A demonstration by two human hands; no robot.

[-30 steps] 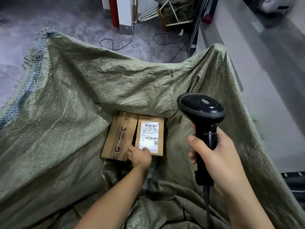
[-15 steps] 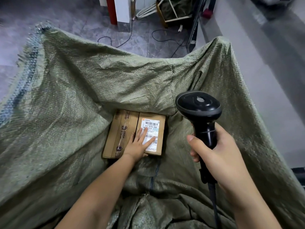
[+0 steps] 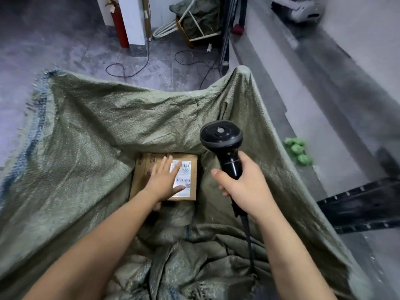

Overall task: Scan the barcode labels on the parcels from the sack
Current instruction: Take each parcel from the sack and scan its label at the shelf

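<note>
Two boxes (image 3: 151, 169) lay unscanned in the sack (image 3: 86, 137); the left hand (image 3: 165, 182) lay on them, fingers spread, the right hand (image 3: 244, 182) wrapped around the scanner (image 3: 223, 144)

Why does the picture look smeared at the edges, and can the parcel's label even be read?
Head view: the wide-angle lens bends the green woven sack outward, and motion blur smears the grey floor at the right. The white barcode label is soft, partly covered by the left hand, text unreadable. Light is dim and even, without glare.
</note>
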